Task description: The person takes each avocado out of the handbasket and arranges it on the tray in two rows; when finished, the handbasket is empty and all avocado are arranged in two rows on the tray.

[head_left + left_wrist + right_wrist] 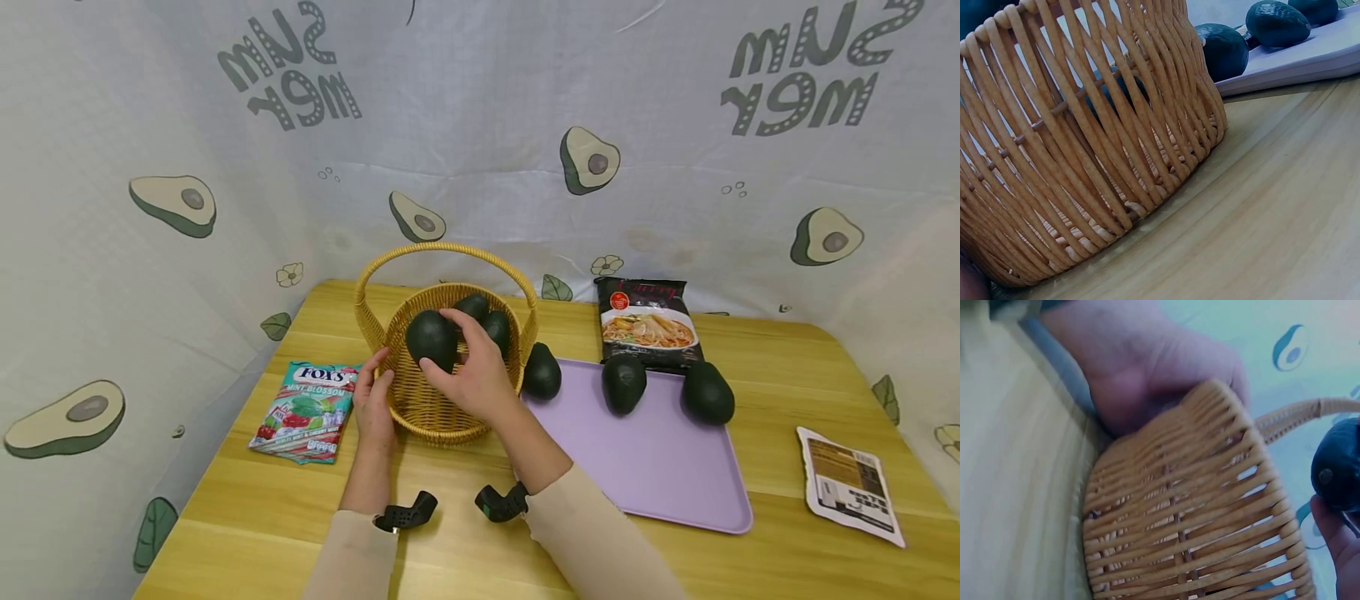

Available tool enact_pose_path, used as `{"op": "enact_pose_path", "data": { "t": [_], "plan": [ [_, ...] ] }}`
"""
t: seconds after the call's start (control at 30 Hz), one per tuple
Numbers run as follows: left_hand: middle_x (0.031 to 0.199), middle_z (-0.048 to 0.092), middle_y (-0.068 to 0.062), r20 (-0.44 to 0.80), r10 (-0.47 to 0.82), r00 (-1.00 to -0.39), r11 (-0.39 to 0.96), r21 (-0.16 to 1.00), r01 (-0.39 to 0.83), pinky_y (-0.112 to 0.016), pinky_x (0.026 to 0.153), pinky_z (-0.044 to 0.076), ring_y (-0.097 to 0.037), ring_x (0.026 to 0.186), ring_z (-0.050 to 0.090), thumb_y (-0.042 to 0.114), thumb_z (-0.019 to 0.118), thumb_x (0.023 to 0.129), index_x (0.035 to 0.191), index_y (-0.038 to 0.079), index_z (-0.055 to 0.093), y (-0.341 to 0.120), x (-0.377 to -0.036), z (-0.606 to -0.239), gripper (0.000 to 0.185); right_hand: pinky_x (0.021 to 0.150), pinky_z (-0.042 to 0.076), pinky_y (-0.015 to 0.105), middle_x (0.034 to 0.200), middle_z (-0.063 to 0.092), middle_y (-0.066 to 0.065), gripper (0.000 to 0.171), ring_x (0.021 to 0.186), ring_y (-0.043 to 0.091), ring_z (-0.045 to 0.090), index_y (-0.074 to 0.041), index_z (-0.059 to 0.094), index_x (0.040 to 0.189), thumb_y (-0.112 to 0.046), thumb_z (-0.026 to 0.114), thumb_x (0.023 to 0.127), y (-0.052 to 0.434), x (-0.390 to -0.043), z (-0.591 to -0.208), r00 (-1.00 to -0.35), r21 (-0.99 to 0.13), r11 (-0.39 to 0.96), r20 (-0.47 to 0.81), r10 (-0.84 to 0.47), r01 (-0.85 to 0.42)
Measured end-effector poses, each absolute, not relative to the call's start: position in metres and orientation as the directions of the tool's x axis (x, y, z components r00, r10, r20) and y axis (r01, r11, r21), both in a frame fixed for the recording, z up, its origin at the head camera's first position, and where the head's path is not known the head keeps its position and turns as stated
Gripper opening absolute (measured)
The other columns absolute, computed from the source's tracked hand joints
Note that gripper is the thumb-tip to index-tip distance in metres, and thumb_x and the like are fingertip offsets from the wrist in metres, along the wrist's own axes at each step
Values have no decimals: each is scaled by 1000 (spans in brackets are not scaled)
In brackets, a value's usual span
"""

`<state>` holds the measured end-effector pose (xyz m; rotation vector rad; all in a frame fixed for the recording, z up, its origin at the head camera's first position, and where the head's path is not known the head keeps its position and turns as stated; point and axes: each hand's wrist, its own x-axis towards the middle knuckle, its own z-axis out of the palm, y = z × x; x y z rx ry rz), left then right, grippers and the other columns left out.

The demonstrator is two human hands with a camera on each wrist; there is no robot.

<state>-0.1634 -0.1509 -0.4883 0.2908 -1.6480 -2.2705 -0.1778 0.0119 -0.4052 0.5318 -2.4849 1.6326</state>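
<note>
A dark avocado is gripped between the curled fingers and thumb of the right hand, and it is held just over the near rim of the wicker basket, level with the rim rather than down inside. The same fruit is seen at the right edge of the right wrist view, pinched at its lower side by fingertips. The left hand is laid against the basket's left wall, its fingers loosely bent around the weave, so the basket is steadied from the side. Judged from this, the avocado is best lowered straight down into the free space at the front of the basket and let go only once it rests on something, while the left hand's hold on the wall is kept so the basket is not tipped or pushed. Two more avocados are already lying in the basket, toward its back, under the arched handle. A purple tray lies just to the right of the basket; three avocados are resting along its far edge, the leftmost one close beside the basket. All of it is set on a wooden table.
</note>
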Motion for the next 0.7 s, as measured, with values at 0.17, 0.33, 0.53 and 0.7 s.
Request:
{"op": "enact_pose_path", "data": {
  "t": [0.17, 0.33, 0.53, 0.7],
  "plan": [
    [150, 48, -8, 29, -378, -925, -280, 949, 144, -23, 104, 42, -22, 138, 43, 10, 46, 104, 140, 3, 56, -151, -164, -489, 39, 93, 56, 48, 138, 57, 10, 69, 124, 27, 58, -22, 47, 147, -22, 79, 86, 19, -161, -406, -938, -886, 329, 263, -226, -327],
    [150, 48, -7, 18, -384, -923, -297, 944, 142, -21, 105, 40, -22, 139, 42, 8, 46, 103, 140, 0, 56, -150, -163, -489, 39, 93, 55, 50, 136, 58, 11, 70, 120, 29, 59, -22, 46, 147, -21, 79, 86, 30, -148, -409, -941, -894, 318, 253, -225, -316],
    [152, 47, -9, 23, -375, -927, -305, 941, 146, -22, 106, 39, -25, 141, 40, 7, 46, 103, 140, 0, 56, -150, -163, -489, 39, 90, 55, 46, 143, 50, 7, 75, 122, 27, 55, -29, 44, 151, -22, 79, 86, 51, -140, -406, -937, -880, 342, 260, -234, -329],
    [155, 44, -9, 21, -358, -934, -315, 938, 142, -29, 109, 38, -27, 141, 39, 6, 44, 103, 140, 1, 56, -151, -163, -489, 39, 85, 55, 41, 141, 46, 8, 75, 116, 27, 55, -30, 45, 151, -24, 81, 86, 71, -136, -405, -937, -857, 394, 250, -246, -332]
  ]
}}
